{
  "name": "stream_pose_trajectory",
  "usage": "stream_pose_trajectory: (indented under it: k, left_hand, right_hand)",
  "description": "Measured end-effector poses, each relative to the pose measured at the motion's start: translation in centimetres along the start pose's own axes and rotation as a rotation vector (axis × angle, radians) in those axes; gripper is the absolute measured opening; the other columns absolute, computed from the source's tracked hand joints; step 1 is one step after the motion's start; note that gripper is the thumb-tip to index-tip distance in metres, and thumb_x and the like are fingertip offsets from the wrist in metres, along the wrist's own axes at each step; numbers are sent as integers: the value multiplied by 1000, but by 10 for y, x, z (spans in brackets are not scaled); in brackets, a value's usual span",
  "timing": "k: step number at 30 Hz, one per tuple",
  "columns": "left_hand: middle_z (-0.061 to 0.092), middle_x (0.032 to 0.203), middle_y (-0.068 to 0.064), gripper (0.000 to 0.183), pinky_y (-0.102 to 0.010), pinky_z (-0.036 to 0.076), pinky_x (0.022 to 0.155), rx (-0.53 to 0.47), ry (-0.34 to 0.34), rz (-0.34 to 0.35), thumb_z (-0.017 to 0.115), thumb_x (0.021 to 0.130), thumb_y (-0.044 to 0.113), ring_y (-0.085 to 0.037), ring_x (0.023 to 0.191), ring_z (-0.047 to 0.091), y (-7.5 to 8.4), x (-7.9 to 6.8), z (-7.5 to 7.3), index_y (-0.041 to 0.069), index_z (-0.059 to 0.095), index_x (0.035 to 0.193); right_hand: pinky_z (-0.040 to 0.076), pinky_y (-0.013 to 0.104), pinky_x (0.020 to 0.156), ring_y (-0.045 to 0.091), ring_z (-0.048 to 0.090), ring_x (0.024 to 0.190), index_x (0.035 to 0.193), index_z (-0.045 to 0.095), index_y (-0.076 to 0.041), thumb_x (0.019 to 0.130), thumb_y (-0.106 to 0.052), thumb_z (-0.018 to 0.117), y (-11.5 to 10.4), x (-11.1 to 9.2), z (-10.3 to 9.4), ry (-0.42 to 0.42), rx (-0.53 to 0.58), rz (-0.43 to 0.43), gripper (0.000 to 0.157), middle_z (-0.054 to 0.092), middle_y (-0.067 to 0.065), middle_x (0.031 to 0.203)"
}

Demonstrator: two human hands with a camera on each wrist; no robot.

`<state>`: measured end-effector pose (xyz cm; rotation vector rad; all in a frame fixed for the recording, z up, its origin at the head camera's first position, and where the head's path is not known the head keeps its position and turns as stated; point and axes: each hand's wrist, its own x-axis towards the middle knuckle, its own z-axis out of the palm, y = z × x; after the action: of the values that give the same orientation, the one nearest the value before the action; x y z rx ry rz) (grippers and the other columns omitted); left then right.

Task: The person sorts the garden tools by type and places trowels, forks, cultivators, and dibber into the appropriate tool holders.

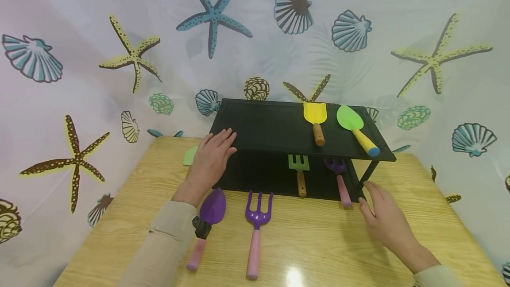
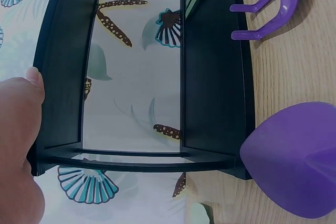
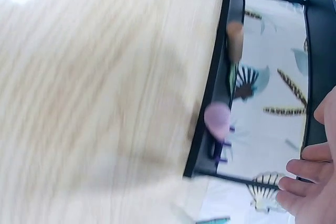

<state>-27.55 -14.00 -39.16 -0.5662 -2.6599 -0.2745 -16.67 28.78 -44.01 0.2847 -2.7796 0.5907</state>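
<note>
A black two-tier shelf (image 1: 259, 127) stands on the table. My left hand (image 1: 213, 156) rests on the left end of its top tier, fingers extended; the left wrist view has that hand (image 2: 21, 135) along the shelf's edge. Beside the right front post (image 1: 369, 174) is my right hand (image 1: 386, 218), fingers loosely bent and nothing held. On the top tier lie a yellow shovel (image 1: 315, 114) with a wooden handle and a green trowel (image 1: 350, 118) with a yellow handle. The lower tier bears a green fork (image 1: 299, 163) and a purple fork (image 1: 340, 185) with a pink handle.
In front of the shelf, a purple trowel (image 1: 213, 207) and another purple fork (image 1: 258, 218), both pink-handled, lie on the wooden table (image 1: 318, 242). A light green piece (image 1: 190, 155) shows behind my left hand. A cloth (image 1: 255, 56) printed with shells and starfish hangs behind.
</note>
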Motion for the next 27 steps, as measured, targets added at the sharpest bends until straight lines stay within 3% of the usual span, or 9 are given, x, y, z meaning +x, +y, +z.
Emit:
stream_pose_trajectory:
  k: [5, 10, 13, 16, 19, 20, 27]
  left_hand:
    - [42, 157, -7, 49, -46, 24, 124, 5, -6, -4, 43, 106, 35, -24, 147, 38, -1, 0, 1, 14, 43, 151]
    - [44, 155, -7, 48, -46, 25, 124, 0, 8, -2, 44, 106, 34, -24, 146, 39, -3, 0, 3, 13, 45, 150]
    - [44, 155, -7, 48, -47, 25, 124, 0, 10, -3, 44, 105, 33, -24, 146, 39, -3, -1, 3, 13, 45, 149]
    - [44, 156, -7, 49, -47, 25, 124, 2, 10, -5, 44, 105, 34, -24, 146, 39, -3, -1, 2, 13, 45, 150]
    - [44, 156, -7, 49, -47, 25, 124, 5, 13, -3, 44, 105, 34, -24, 146, 39, -2, -1, 2, 13, 45, 150]
    - [43, 156, -7, 49, -47, 25, 124, 6, 14, -1, 44, 105, 34, -24, 146, 39, -2, -1, 2, 13, 45, 150]
    - [44, 156, -7, 48, -47, 25, 124, -4, 20, 9, 44, 106, 33, -24, 146, 40, -1, -1, 2, 13, 45, 150]
  right_hand:
    - [37, 71, 98, 59, 39, 125, 141, 36, 18, 104, -22, 46, 20, 7, -18, 22, -15, 17, 55, 40, 40, 140]
    - [28, 74, 104, 64, 32, 129, 146, 24, 21, 105, -31, 44, 31, 23, -43, 33, -45, 60, 69, 31, 45, 143]
    - [35, 71, 96, 61, 41, 116, 140, 32, 19, 102, -35, 52, 35, 35, -54, 73, -104, 23, 69, 40, 42, 132]
    - [36, 70, 93, 59, 42, 112, 139, 31, 18, 98, -39, 59, 35, 47, -62, 80, -154, -27, 76, 41, 40, 131]
    - [34, 70, 101, 60, 38, 123, 148, 24, 15, 96, -48, 61, 33, 57, -66, 26, -196, -38, 90, 35, 40, 143]
    - [27, 72, 106, 61, 31, 131, 151, 17, 15, 95, -51, 60, 33, 60, -67, 3, -211, -42, 96, 27, 40, 151]
    - [14, 66, 119, 54, 18, 145, 154, 10, 10, 96, -59, 53, 29, 79, -70, -109, -261, -61, 101, 17, 37, 157]
